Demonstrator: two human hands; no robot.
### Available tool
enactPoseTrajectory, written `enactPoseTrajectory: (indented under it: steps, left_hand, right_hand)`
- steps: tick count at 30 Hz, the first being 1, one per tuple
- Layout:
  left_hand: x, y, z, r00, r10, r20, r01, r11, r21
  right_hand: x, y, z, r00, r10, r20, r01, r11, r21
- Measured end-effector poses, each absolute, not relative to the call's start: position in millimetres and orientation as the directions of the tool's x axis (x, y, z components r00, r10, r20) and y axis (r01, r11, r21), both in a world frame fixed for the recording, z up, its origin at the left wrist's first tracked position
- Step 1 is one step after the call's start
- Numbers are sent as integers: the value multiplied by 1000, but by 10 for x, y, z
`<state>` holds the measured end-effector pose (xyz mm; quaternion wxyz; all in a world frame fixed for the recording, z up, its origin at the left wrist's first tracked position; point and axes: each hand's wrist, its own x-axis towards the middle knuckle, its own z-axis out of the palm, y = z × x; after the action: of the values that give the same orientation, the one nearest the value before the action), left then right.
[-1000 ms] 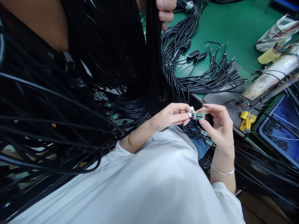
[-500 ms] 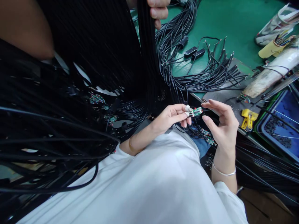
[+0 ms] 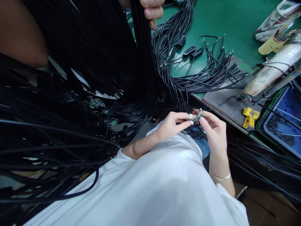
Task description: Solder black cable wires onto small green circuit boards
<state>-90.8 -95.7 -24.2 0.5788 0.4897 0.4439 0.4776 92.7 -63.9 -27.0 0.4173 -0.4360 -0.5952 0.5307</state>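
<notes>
Pinching a green circuit board [image 3: 200,115] are left hand [image 3: 172,125] and right hand [image 3: 215,129]. Glossy black cables [image 3: 168,72] drape the tabletop [image 3: 230,22].

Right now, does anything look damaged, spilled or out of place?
Nothing looks plainly spilled or broken. The white cylinder on the right has brownish staining toward its near end, so it looks grubby. The black cables on the green table fan out raggedly, ends pointing different ways.

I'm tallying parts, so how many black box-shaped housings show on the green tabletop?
3: an upper black, box-shaped plastic housing beside the long black cable bundle; a middle housing and right-hand housing, close together, below right of it. The bundle may hide others.
</notes>
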Motion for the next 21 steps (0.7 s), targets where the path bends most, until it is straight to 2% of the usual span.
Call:
enactPoseTrajectory:
  steps: [2, 4, 6, 7, 9, 11, 12, 14, 16, 21]
  left_hand:
    - [-951, -961, -172, 145, 987, 68, 88, -82, 993]
    - [-1031, -910, -88, 67, 978, 199, 215, -208, 954]
    - [-1105, -796, -22, 4, 939, 343, 320, -326, 889]
    - [-1124, -723, -1, 78, 927, 368, 337, -372, 865]
    - [-1111, -567, 24, 407, 870, 277, 251, -399, 882]
    - [-1035, -435, 49, 694, 711, 109, 132, -275, 952]
    - [-982, -387, 69, 758, 650, 47, 101, -188, 977]
    - [-866, -328, 128, 770, 637, -24, 80, -59, 995]
    - [-746, -309, 200, 728, 684, -44, 76, -16, 997]
    - [-401, -265, 270, 621, 784, -26, -1, 35, 999]
  right_hand:
    - [935, -640, -284, -298, 954, -29, -13, -34, -999]
    - [1001, -631, -246, -381, 920, -95, -57, -126, -990]
    - [1118, -617, -134, -526, 835, -163, 3, -191, -982]
    - [1186, -611, -51, -583, 789, -193, 82, -178, -981]
    - [1320, -605, 149, -643, 731, -227, 278, -53, -959]
    - [1431, -608, 346, -656, 722, -219, 425, 115, -898]
    - [1476, -612, 427, -659, 723, -207, 467, 178, -866]
    - [1550, -628, 530, -626, 760, -176, 518, 235, -822]
    - [1613, -653, 555, -528, 839, -134, 533, 204, -821]
    - [1755, -707, 412, -197, 980, 15, 331, 81, -940]
